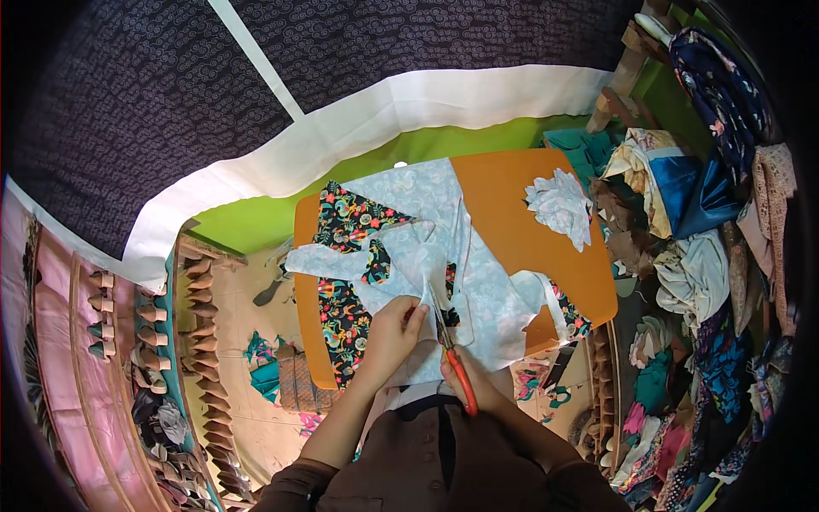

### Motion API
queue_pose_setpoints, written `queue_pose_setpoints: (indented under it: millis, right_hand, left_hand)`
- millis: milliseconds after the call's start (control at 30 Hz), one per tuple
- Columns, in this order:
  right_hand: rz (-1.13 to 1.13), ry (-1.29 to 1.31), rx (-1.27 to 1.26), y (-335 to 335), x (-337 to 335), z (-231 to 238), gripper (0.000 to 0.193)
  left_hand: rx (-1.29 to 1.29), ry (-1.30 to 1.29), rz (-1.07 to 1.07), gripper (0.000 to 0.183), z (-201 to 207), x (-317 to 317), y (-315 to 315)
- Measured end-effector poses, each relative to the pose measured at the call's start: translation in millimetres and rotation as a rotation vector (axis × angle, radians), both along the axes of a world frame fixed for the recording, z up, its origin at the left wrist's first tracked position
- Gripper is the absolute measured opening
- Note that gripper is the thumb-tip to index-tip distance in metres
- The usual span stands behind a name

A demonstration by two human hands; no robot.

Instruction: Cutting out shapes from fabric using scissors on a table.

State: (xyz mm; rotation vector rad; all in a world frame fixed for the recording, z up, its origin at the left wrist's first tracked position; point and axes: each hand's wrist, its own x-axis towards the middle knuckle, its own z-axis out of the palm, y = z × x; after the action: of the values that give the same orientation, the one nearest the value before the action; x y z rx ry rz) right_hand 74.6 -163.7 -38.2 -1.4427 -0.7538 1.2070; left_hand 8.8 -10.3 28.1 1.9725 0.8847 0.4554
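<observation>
Pale blue-white fabric [490, 294] is spread over an orange table [512, 192], with black floral fabric [341, 320] showing at its left side and in folded patches. My left hand [398, 328] is closed, pinching a raised fold of the pale fabric near the middle. In my right hand [479, 382] is a pair of scissors with red handles [461, 381]. Their blades point away from me into the fabric, just right of my left fingers. How far apart the blades are is hard to see. A loose bunch of pale cut pieces [560, 207] lies at the table's far right.
Heaped cloths and scraps [691, 277] crowd the right side. Racks of brown shoe lasts [209, 367] stand at the left. Dark patterned fabric with a white border [375, 107] hangs across the far side. On the floor at left are a brown bag [311, 382] and teal scraps [263, 375].
</observation>
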Motion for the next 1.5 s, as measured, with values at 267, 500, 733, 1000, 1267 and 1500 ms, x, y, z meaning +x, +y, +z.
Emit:
queue_pose_setpoints:
  millis: [267,500,733,1000,1267,1500]
  right_hand:
    - [-0.013,-0.240,0.091,-1.3,4.8,12.5,0.031]
    - [0.128,0.814,-0.039,-11.2,11.8,-8.9,0.041]
    - [0.127,0.349,0.005,-6.7,10.2,-12.3,0.033]
    - [0.111,0.401,0.034,-2.4,11.3,-2.5,0.029]
    - [-0.039,-0.272,0.093,5.5,2.9,8.5,0.039]
    - [0.086,-0.094,0.009,-4.0,10.2,-9.5,0.036]
  left_hand:
    - [0.144,0.040,-0.063,0.017,-2.2,0.2,0.0]
    - [0.242,0.050,-0.116,0.021,-3.9,1.6,2.2]
    - [0.039,-0.155,0.148,0.017,-1.7,4.5,-6.4]
    - [0.131,-0.155,0.085,0.014,-2.9,1.9,-4.6]
    - [0.248,-0.153,0.006,0.014,-5.3,6.1,-9.9]
    - [0.316,-0.114,-0.009,0.016,-4.0,3.3,-7.2]
